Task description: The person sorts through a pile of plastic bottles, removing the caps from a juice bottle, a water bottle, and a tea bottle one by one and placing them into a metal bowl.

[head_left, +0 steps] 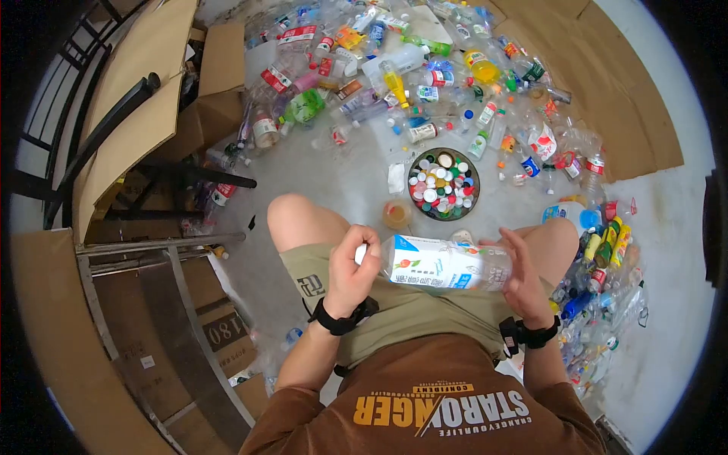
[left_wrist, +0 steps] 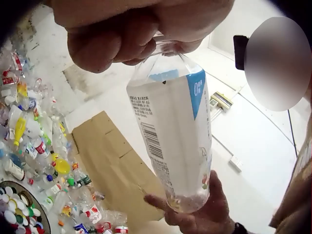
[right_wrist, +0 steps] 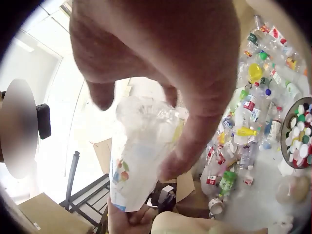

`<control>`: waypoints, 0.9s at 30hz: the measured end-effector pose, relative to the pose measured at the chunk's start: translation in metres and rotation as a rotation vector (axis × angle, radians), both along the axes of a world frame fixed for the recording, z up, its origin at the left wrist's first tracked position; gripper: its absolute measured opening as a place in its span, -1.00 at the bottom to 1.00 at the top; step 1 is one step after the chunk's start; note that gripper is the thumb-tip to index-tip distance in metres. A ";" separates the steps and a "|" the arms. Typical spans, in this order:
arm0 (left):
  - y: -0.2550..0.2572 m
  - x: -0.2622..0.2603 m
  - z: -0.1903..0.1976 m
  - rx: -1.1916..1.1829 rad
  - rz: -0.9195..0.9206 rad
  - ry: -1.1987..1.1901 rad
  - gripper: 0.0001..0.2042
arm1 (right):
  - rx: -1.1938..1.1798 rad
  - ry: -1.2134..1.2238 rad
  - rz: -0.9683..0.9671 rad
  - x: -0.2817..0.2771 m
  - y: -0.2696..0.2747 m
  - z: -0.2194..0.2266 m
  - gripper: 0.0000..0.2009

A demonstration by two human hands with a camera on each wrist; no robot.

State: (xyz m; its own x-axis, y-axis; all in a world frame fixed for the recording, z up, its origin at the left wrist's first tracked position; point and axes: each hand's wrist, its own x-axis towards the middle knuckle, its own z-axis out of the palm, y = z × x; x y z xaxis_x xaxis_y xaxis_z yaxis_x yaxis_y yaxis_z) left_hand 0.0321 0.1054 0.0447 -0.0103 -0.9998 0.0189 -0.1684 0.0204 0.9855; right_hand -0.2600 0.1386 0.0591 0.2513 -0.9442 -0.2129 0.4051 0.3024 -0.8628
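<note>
A clear plastic bottle (head_left: pixel 447 263) with a white label, blue corner and red fruit print lies sideways over the person's lap. My left hand (head_left: pixel 353 274) grips it at the neck, with a white cap (head_left: pixel 361 254) showing between thumb and fingers. In the left wrist view, curled fingers cover the neck above the label. My right hand (head_left: pixel 525 277) is at the bottle's base, fingers spread around it. The right wrist view shows gaps between some of those fingers and the ribbed bottom (right_wrist: pixel 146 112).
A round tray (head_left: pixel 475 182) of colourful caps stands on the floor ahead, beside a small brownish container (head_left: pixel 396 214). Many empty bottles (head_left: pixel 440 76) are heaped beyond it and at the right. Cardboard (head_left: pixel 129 91) and a metal frame (head_left: pixel 174 303) stand at left.
</note>
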 end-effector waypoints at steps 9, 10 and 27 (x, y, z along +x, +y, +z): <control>-0.001 -0.002 0.003 -0.047 0.014 0.010 -0.95 | -0.137 0.285 -0.018 -0.010 0.008 -0.017 -0.16; -0.001 -0.002 0.002 -0.015 0.018 0.030 -0.95 | -0.170 0.296 -0.011 -0.010 0.008 -0.016 -0.19; 0.009 -0.001 -0.003 0.095 0.073 -0.021 -0.90 | -0.123 0.386 -0.001 0.005 0.003 -0.016 -0.35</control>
State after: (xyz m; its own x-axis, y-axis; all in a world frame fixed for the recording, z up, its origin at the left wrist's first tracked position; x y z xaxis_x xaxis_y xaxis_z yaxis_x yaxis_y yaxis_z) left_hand 0.0309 0.1141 0.0415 0.0636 -0.9951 -0.0755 -0.1869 -0.0862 0.9786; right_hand -0.2550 0.1415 0.0432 0.1743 -0.9686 -0.1771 0.0445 0.1874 -0.9813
